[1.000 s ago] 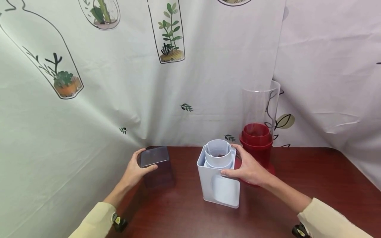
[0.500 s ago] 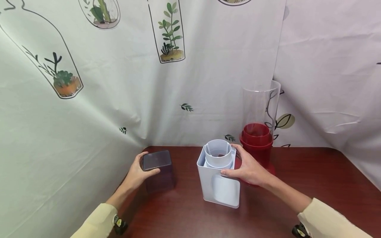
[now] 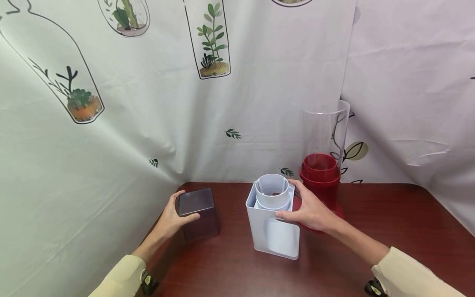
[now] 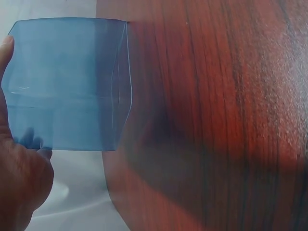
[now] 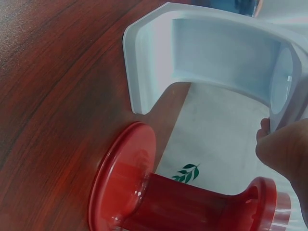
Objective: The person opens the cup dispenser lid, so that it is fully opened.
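My left hand (image 3: 172, 218) grips the back and near sides of a smoky, see-through plastic box (image 3: 196, 201) at the table's left, thumb along its near edge. Through the bluish wall of this box (image 4: 62, 82), fingertips show in the left wrist view. My right hand (image 3: 313, 211) holds the upper right side of a white plastic stand (image 3: 259, 231), thumb in front and fingers behind. The stand is upright, with a round collar inside its square top and a cut-out side. From the right wrist view, its underside wall (image 5: 216, 53) arches over an opening.
Behind my right hand is a red stand (image 3: 320, 181) with a tall clear tube (image 3: 323, 132) on top. The reddish-brown wooden table (image 3: 389, 231) ends at a white curtain (image 3: 259, 103) printed with plants, at the back and left.
My left hand and the smoky box have shifted slightly right and towards me, then nearly stopped. My right hand and the white stand have stayed in place.
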Demonstrator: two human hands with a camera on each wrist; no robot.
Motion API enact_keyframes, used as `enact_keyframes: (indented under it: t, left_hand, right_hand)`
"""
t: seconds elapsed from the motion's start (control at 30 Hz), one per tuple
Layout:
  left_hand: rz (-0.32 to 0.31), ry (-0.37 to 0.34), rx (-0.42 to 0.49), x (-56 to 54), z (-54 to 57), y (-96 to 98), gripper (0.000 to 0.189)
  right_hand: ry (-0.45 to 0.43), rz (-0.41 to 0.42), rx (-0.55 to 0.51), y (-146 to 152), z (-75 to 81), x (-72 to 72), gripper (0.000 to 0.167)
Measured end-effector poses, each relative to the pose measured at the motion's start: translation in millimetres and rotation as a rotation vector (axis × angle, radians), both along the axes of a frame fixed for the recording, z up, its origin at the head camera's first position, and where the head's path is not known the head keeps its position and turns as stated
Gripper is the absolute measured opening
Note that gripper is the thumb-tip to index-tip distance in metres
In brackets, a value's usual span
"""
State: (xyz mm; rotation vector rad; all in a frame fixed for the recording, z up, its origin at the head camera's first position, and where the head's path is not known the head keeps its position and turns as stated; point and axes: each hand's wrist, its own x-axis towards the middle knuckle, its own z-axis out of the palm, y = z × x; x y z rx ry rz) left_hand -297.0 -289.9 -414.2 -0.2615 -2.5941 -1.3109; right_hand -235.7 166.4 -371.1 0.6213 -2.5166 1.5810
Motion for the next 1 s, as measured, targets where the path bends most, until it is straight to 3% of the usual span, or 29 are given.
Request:
enact_keyframes:
  t: [0.57,0.73,1.0]
  left_hand:
    - [-0.041,-0.084,-0.039,10.5,0.2,-11.5,0.109]
    - [-0.108,-0.072,-0.037,9.7,7.5,-12.1,0.118]
    - [-0.165,0.028,-0.077,2.6,29.6,-10.6,0.120]
  right_hand:
    - [0.007,-0.006,-0.001,-1.6,-1.6,1.2,0.106]
    - [0.005,-0.011,0.006,-1.1,-1.1,1.8,0.107]
    - [0.002,0.003,0.008,0.5,-0.6,2.2,0.109]
